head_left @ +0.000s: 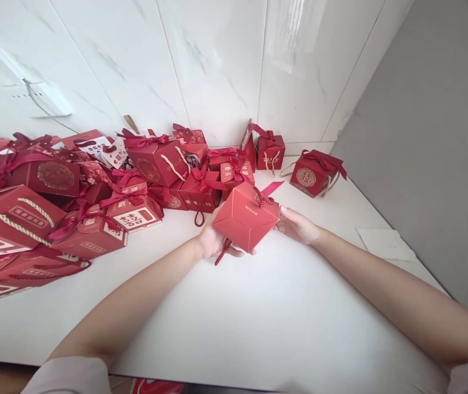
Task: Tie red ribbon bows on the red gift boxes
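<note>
Between my hands, raised over the white table [258, 312], is a red gift box [244, 221] with small gold print, folded flaps facing me, a dark red cord and a ribbon end. My left hand [213, 238] supports its left side, the fingers passing under it and partly hidden. At the right edge, my right hand [297, 224] grips with the thumb showing; its other fingers are mostly behind the box. Just beyond stand similar red boxes [203, 191] with bows.
A large pile of red gift boxes [29, 219] fills the left side. One box with a gold round emblem [305, 178] stands at the back right. White paper [385, 243] lies by the right edge. Behind are a tiled wall [217, 65] and a socket with a cable [39, 98].
</note>
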The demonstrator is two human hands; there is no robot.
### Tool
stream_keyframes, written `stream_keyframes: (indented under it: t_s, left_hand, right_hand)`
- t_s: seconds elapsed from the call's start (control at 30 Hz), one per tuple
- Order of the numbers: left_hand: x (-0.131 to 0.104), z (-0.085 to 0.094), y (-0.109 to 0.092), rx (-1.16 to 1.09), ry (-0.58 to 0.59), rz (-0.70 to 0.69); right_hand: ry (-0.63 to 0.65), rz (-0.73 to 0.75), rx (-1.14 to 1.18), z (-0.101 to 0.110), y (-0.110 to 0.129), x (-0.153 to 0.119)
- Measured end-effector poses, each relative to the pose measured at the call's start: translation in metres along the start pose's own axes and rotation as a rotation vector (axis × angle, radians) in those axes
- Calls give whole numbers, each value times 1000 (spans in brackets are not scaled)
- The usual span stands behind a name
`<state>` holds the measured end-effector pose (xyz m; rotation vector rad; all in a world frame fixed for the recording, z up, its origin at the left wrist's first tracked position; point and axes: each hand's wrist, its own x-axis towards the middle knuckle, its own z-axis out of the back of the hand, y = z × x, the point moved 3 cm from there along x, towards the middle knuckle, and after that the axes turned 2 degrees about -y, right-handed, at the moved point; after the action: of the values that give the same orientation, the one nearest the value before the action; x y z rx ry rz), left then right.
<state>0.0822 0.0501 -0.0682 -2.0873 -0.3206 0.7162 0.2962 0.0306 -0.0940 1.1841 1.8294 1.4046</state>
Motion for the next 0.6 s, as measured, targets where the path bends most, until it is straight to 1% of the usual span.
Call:
stream_keyframes:
  t_s: [0.07, 0.1, 0.17, 0.27, 0.33, 0.4, 0.47, 0.53, 0.57, 0.6]
  left_hand:
    - [2, 1, 4, -12, 28, -24]
    - [3, 1, 5, -2, 30, -74]
    - [4, 1, 6, 99, 7, -256]
    - [2, -5, 3, 415, -41, -576]
    - [-1, -6, 0, 608, -90, -718]
    - [-4, -3, -4, 789, -170, -799]
    - [-4, 4, -6, 943, -215, -817]
    - [-3, 13, -8, 992, -214, -830]
    - [-3, 18, -10, 987, -233, -844]
    - [-3, 22, -11, 983, -279, -865]
  right_hand:
    - [-26, -28, -15, -1, 1, -1]
    - [-48, -37, -17, -2, 1, -1]
    - [-102, -40, -6, -1, 1, -1]
    - [-150, -66, 4, 0, -1, -1]
    - [-173, -80, -4, 1, -1, -1]
    - [-243, -19, -29, 3, 1, 0]
    - [-330, 74, -62, 5, 5, 1]
    - [-392, 127, -86, 7, 7, 2]
    - [-412, 143, -82, 7, 8, 3]
    - [-421, 157, -70, 7, 8, 3]
